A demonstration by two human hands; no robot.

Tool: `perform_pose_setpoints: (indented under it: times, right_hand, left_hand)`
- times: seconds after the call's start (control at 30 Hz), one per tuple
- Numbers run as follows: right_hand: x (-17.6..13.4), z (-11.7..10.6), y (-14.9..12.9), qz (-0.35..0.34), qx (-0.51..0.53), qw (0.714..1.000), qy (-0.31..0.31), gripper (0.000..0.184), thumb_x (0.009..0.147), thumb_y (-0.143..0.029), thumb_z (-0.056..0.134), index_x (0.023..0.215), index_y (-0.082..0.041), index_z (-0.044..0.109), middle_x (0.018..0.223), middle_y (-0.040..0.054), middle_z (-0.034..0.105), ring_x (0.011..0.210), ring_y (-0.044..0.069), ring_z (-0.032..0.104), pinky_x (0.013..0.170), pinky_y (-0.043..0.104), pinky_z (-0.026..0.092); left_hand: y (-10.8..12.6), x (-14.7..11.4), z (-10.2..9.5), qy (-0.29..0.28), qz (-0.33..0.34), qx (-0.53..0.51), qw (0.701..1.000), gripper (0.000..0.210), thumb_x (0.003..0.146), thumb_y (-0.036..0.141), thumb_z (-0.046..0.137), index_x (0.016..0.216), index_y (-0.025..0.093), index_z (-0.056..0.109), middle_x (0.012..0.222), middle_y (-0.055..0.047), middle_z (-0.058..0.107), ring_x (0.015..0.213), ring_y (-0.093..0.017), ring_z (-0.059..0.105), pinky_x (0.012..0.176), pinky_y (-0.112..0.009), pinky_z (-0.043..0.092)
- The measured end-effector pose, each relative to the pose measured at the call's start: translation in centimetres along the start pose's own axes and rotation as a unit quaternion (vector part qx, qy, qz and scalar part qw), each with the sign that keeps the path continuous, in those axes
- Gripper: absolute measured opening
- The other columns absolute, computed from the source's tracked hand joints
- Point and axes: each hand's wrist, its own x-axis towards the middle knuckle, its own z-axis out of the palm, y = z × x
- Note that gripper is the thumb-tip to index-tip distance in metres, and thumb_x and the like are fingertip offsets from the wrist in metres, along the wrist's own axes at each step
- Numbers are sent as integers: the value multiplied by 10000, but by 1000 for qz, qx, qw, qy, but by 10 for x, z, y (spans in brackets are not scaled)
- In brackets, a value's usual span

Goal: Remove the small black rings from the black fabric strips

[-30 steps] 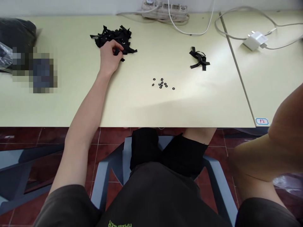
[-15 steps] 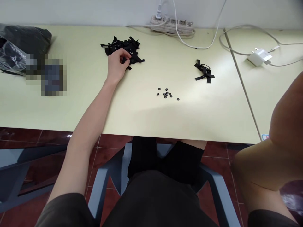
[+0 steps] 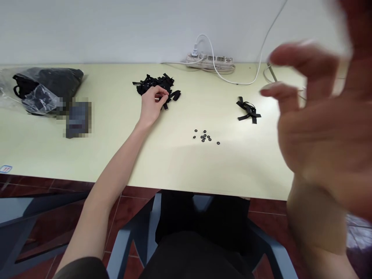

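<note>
My left hand (image 3: 151, 106) is at the near edge of a pile of short black ribbon strips (image 3: 151, 82). Its thumb and forefinger are pinched on one black strip (image 3: 166, 105), partly hidden by the fingers. Raised close to the camera on the right is my right hand (image 3: 316, 128), large and blurred, its fingers apart and nothing visible in them. Beyond its fingertips a small bunch of crossed black strips (image 3: 248, 111) lies on the table (image 3: 116, 155). Several small dark rings (image 3: 204, 136) are scattered between the pile and the bunch, touched by neither hand.
A power strip (image 3: 209, 61) with a white cable (image 3: 213, 54) stands against the wall. On the left lie a black plastic bag (image 3: 62, 83) and a blurred-out dark object (image 3: 78, 119). Below the table's front edge are blue-grey chair arms (image 3: 119, 248).
My right hand has come up into view, fingers spread, where an arm was bent before. The left hand stays pinched at the pile. The camera view has tilted upward.
</note>
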Motion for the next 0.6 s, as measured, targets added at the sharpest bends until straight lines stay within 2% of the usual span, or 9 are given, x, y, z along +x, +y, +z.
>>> perform_pose_setpoints:
  times: [0.03,0.07,0.1,0.13,0.17,0.27,0.37,0.43,0.6]
  right_hand:
    - [3,2,12,-27,12,999,29,567,999,-827,701,1529,-635,642,1775,-216,460,1702,286,395,1281,410,547]
    - [6,5,27,-63,29,996,64,656,996,-815,718,1594,-561,629,1711,-108,571,1622,309,505,1248,480,587]
    - [8,8,46,-67,18,995,70,587,1040,-695,756,1583,-500,650,1585,-18,693,1455,291,654,1174,498,634]
    - [8,11,65,-70,-5,993,95,478,1080,-564,768,1532,-428,691,1462,29,762,1287,261,742,1081,486,670]
    - [8,14,83,-39,-26,993,104,404,1112,-486,740,1498,-373,700,1407,44,781,1236,248,760,1077,493,662]
    - [2,21,119,29,-51,994,94,286,1150,-428,651,1398,-300,713,1274,66,819,1209,250,775,1063,491,640]
    - [-4,28,126,56,-60,994,70,236,1153,-402,615,1327,-288,729,1239,73,813,1213,256,778,1062,476,628]
    - [-5,31,124,64,-58,994,62,213,1153,-367,594,1290,-285,735,1208,66,813,1199,253,782,1062,475,621]
    - [-4,35,120,71,-52,994,61,187,1143,-321,578,1211,-278,748,1156,50,819,1155,246,789,1058,480,612]
  left_hand:
    - [1,0,0,-3,2,4,1000,55,965,195,747,973,248,760,1111,-68,801,998,-238,747,953,-393,611]
    - [1,0,-1,-4,4,7,1000,48,975,208,743,984,252,761,1113,-68,804,1007,-242,747,956,-395,608]
    - [0,0,-2,-5,5,11,1000,38,987,227,739,999,254,762,1116,-69,807,1018,-248,745,960,-398,605]
    - [-2,1,-2,-6,4,18,1000,33,1003,252,732,1014,255,763,1124,-74,808,1031,-256,742,969,-404,602]
    - [-5,2,-3,-6,2,27,1000,50,1021,284,721,1028,255,763,1137,-81,807,1050,-267,736,987,-417,598]
    - [-16,3,-7,-5,-4,81,997,173,1081,411,680,1036,258,748,1171,-114,770,1163,-328,699,1118,-509,554]
    - [-26,3,-12,4,-1,139,990,327,1115,564,614,1008,267,696,1213,-154,705,1312,-406,620,1237,-642,445]
    - [-26,3,-16,18,0,164,986,395,1128,631,550,1010,273,666,1283,-171,679,1367,-436,570,1248,-700,403]
    - [-4,4,-24,60,3,188,980,455,1162,682,460,1046,283,647,1301,-135,700,1369,-405,551,1221,-685,409]
